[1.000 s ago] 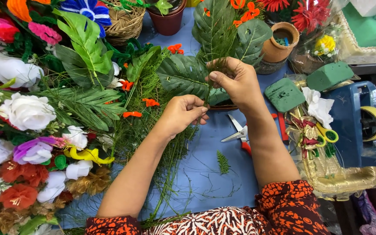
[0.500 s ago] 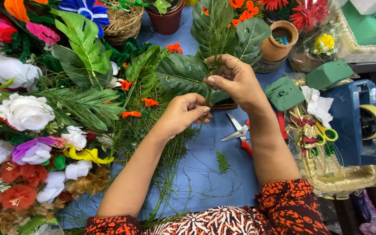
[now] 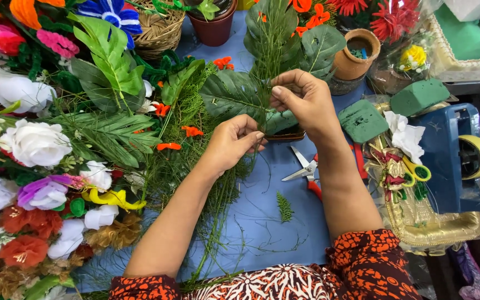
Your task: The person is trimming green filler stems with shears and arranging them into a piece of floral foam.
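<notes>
Scissors [image 3: 306, 173] lie just below my hands, foam blocks [image 3: 362, 120] to the right, flowers [image 3: 35, 143] heaped far left on the blue table [image 3: 251, 222]. My right hand [image 3: 305, 103] pinches a thin green sprig [image 3: 270, 50] upright against broad leaves [image 3: 234, 94]; my left hand [image 3: 233, 141] grips its lower stems.

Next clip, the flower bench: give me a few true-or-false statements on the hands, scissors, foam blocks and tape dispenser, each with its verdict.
1. The right hand pinches thin green sprigs upright. True.
2. The left hand holds the scissors. False: they lie on the blue table, touched by neither hand.
3. Two green foam blocks sit right of the right hand. True.
4. The tape dispenser is red. False: it is blue, with a yellowish roll.
5. A white rose lies among the flowers at the left. True.
</notes>
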